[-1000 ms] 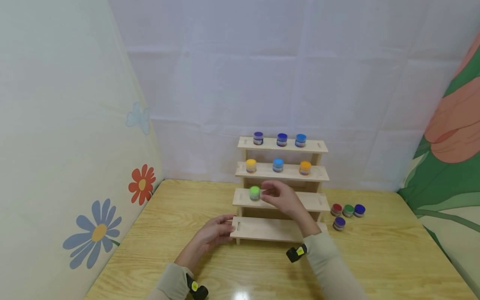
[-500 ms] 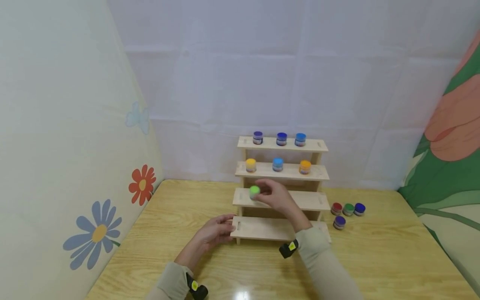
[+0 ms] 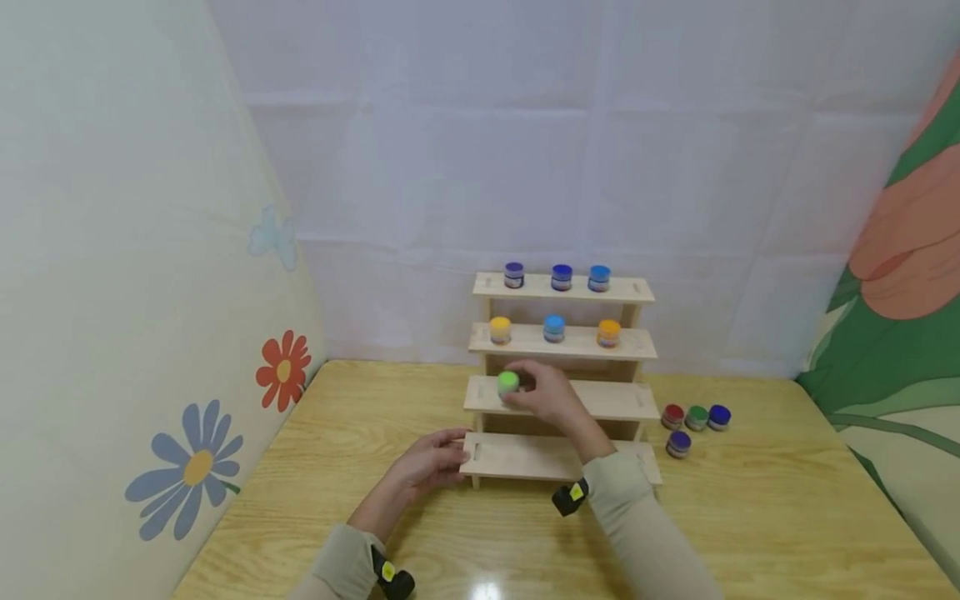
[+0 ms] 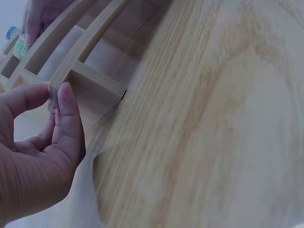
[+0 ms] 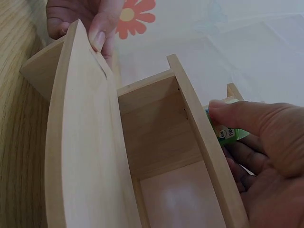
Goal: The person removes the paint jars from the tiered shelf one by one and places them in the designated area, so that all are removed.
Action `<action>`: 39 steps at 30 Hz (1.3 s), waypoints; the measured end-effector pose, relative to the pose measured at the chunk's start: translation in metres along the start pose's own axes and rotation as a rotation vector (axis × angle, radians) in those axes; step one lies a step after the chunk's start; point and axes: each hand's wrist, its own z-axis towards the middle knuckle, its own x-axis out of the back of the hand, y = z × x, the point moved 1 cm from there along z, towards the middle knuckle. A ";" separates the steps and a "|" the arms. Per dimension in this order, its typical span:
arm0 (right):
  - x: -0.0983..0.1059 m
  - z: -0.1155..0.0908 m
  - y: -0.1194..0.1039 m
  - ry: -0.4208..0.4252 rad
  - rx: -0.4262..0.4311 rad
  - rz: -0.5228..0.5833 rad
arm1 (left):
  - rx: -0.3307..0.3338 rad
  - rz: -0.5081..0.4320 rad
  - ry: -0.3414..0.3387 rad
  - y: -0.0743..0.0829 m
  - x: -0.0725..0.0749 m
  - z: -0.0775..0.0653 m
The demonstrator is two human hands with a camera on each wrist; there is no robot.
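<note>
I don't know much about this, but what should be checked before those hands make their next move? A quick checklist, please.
1. Right hand has the green-lidded jar: ok, held between thumb and fingers.
2. Left hand steadies the wooden stand: ok, it pinches the lowest shelf's left end.
3. Green-lidded jar sits flat on the second shelf from the bottom: cannot tell, fingers partly hide it.
4. Top-row jars and second-row jars upright: ok, three each.
5. Every jar on the stand: not ok, four loose jars are on the table.
</note>
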 end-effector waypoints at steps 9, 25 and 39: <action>-0.001 -0.002 0.000 0.019 -0.009 0.015 | 0.002 -0.007 0.000 -0.001 0.000 0.001; 0.010 -0.019 0.009 0.083 0.129 0.105 | 0.004 -0.006 0.019 -0.001 0.000 0.002; 0.030 -0.050 0.022 0.151 0.054 0.136 | -0.010 0.003 0.014 -0.001 -0.001 0.000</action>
